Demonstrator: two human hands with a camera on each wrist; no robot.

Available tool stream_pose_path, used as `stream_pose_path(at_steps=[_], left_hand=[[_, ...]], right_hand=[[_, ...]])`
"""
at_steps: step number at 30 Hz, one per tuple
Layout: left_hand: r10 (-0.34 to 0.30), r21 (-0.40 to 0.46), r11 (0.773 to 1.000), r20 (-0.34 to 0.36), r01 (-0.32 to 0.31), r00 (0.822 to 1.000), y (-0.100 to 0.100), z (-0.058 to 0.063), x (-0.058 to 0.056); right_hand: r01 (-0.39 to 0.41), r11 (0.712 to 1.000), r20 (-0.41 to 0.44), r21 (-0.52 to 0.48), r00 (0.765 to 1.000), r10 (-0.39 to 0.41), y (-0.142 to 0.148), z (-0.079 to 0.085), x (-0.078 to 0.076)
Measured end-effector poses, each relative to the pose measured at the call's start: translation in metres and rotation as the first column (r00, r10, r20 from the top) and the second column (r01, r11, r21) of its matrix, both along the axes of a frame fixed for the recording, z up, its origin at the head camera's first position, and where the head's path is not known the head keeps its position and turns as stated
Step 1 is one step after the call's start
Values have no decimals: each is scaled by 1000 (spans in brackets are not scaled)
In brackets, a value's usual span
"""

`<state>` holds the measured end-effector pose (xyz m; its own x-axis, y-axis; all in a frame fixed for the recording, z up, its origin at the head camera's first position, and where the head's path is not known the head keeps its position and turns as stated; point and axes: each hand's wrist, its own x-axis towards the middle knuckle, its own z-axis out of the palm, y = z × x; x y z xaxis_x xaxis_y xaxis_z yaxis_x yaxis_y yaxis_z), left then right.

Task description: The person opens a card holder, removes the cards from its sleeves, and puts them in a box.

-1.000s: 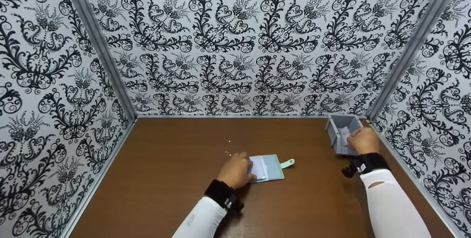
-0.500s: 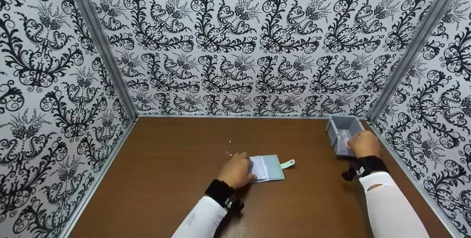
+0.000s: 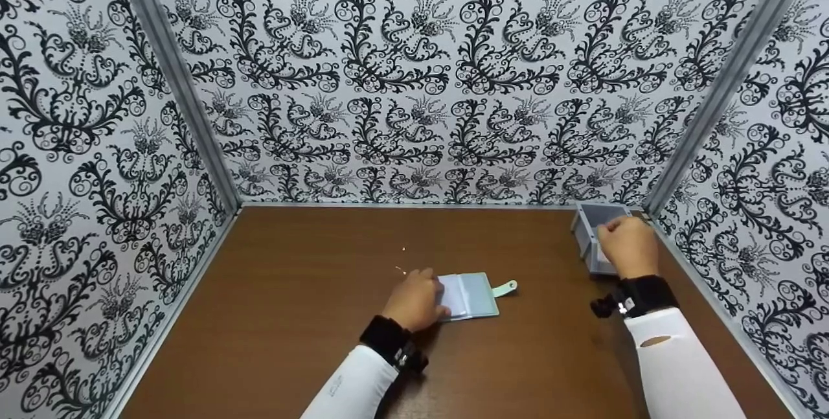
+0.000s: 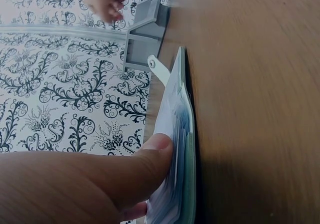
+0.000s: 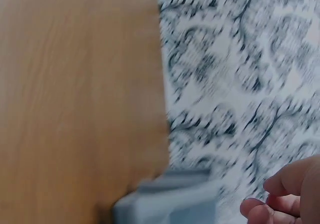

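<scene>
One small green book (image 3: 476,296), one grey bin (image 3: 586,237)

The small book lies spread out flat on the brown table (image 3: 311,315), near the middle. It has a pale green cover, and a short strap (image 3: 505,287) with a round snap sticks out to the right. Clear and white pages sit inside, in a thin stack.

The left hand (image 3: 414,299) holds the left part of the book. Its thumb (image 4: 150,166) presses down on the pages, and most of the other fingers are out of the wrist view.

The right hand (image 3: 629,247) is up in the air near the bin — apart from it, as the left wrist view shows. Its fingers curl in, with the tips close to the thumb, and it has hold of nothing that I can see. The bin stands at the back right of the table, partly behind that hand.

Both arms have white sleeves (image 3: 686,361) and black bands (image 3: 651,294). Black curly shapes fill the white walls (image 3: 414,82).
</scene>
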<state>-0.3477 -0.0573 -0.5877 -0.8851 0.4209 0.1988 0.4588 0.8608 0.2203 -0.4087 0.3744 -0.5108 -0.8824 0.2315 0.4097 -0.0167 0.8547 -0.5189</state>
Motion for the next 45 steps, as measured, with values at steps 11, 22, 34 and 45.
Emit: stream_pose_path(at_steps=[11, 22, 34, 45], left_hand=[[-13, 22, 1000, -8, 13, 1000, -2, 1, 2], [3, 28, 1000, 39, -4, 999, 0, 6, 4], [-6, 24, 1000, 12, 6, 1000, -2, 4, -1], [-5, 13, 1000, 11, 5, 1000, -1, 1, -2]], right_hand=[[-185, 978, 28, -94, 982, 188, -90, -1, 9], [-336, 926, 185, -170, 912, 365, -148, -19, 12], [-441, 865, 237, -240, 837, 493, -180, -38, 21], [-446, 836, 313, -321, 782, 538, -190, -56, 24]])
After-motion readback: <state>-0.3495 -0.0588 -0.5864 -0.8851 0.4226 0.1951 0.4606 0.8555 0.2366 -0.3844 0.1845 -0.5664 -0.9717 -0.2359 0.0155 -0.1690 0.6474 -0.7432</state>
